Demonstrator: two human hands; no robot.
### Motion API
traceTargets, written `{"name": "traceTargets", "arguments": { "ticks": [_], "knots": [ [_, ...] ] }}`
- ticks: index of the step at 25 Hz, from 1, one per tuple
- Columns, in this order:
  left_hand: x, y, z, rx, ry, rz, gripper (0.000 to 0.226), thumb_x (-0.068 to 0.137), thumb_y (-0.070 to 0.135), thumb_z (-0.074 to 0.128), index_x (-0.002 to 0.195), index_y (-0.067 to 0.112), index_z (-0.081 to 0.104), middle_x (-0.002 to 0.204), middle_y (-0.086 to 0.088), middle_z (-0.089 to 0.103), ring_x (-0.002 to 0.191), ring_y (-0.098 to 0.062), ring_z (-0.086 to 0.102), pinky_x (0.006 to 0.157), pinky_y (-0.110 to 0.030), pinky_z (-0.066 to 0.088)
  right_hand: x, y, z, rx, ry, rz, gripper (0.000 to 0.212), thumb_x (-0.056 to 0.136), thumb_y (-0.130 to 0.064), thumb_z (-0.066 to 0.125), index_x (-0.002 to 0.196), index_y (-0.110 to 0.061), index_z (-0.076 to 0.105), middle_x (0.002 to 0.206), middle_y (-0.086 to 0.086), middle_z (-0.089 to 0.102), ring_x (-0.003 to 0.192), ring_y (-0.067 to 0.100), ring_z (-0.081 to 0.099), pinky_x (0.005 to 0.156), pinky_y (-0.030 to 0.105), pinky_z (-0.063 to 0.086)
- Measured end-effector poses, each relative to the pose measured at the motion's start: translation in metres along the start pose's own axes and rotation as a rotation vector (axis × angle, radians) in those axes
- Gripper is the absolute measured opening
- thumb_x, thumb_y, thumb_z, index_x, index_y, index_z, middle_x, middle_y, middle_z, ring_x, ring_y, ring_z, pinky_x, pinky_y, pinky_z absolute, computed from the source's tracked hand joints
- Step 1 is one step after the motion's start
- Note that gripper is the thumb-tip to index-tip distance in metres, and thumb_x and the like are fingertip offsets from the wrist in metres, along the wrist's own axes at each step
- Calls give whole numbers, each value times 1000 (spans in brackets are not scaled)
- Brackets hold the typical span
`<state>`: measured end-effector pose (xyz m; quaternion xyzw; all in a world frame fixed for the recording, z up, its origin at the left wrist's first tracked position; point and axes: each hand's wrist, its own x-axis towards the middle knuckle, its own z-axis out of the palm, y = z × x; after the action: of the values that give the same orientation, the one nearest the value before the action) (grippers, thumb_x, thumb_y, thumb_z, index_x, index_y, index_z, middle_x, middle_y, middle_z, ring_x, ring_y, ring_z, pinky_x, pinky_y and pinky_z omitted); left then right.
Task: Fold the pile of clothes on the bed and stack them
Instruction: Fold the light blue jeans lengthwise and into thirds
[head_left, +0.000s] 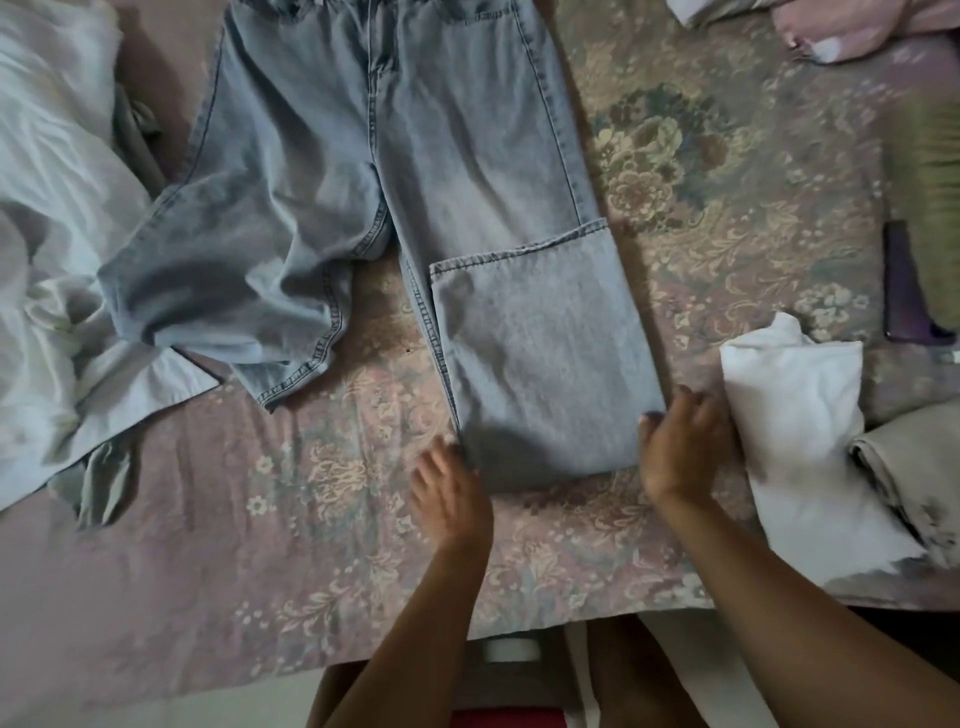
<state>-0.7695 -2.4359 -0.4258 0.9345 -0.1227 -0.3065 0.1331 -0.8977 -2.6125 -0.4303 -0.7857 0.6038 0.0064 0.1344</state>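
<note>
Left hand and right hand spread flat, fingers straight, touching the two near corners of the folded leg of the jeans on the bed; likely heavy, stiffish denim, non-slippery, best gripped at fold corners or waistband.

Home bedroom. Bed covered with a worn pink floral bedspread, its near edge in view. Household laundry on it: light blue jeans, crumpled white sheet at left, folded white cloth at right. Dark phone beside a blurred brush.
</note>
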Motion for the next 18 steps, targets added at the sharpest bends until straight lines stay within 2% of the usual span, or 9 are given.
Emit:
{"name": "traceTargets", "arguments": {
  "ticks": [2,3,5,8,10,12,14,16,18],
  "knots": [
    [21,6,-2,243,204,522,54,95,26,38,146,11,31,149,-16,36,137,-32,33,113,-45,24,-8,-30,14,-170,-15,-346,52,87,-32,49,136,-13,47,139,25,42,128,45,35,102,63,29],
    [38,8,-1,302,235,724,55,94,29,36,146,12,33,150,-15,35,139,-31,29,115,-46,18,-10,-44,24,-246,-53,-486,58,87,-43,39,142,-23,39,147,19,35,135,42,26,103,67,17],
    [73,3,4,429,275,930,55,93,37,35,143,13,40,148,-14,38,138,-31,33,117,-43,10,-9,-62,45,-341,-160,-602,62,87,-57,27,144,-34,31,152,11,29,139,38,21,98,73,8],
    [94,-15,9,506,140,908,61,87,50,35,138,19,48,143,-11,47,130,-29,47,109,-45,28,-11,-59,70,-480,-255,-565,62,92,-66,14,142,-36,36,149,10,36,136,37,28,93,78,18],
    [93,-14,-5,494,45,882,60,87,49,34,135,18,53,141,-11,49,129,-28,48,103,-47,41,-13,-65,71,-496,-216,-568,63,92,-64,10,143,-34,31,149,12,37,136,37,31,95,77,11],
    [97,-22,-34,437,96,908,56,89,39,35,135,13,51,141,-13,48,131,-28,46,106,-47,39,-21,-88,66,-400,-119,-638,59,93,-60,15,144,-32,28,149,13,38,137,35,32,101,74,12],
    [110,-58,-78,416,209,876,51,88,29,39,131,6,53,137,-16,52,128,-31,48,105,-47,38,-33,-134,61,-265,-65,-799,57,91,-50,35,144,-30,28,149,12,38,137,31,29,103,69,24],
    [124,-113,-121,430,341,837,45,86,24,44,122,3,60,125,-18,60,116,-34,56,95,-46,46,-46,-187,64,-159,-32,-970,71,79,-37,64,142,-26,33,147,11,42,136,28,30,101,62,34],
    [137,-160,-154,471,401,796,42,82,27,49,115,4,62,113,-19,64,101,-35,59,87,-43,44,-57,-240,72,-150,-34,-1024,86,64,-35,82,138,-18,43,141,11,49,131,28,41,98,55,41]
  ]
}}
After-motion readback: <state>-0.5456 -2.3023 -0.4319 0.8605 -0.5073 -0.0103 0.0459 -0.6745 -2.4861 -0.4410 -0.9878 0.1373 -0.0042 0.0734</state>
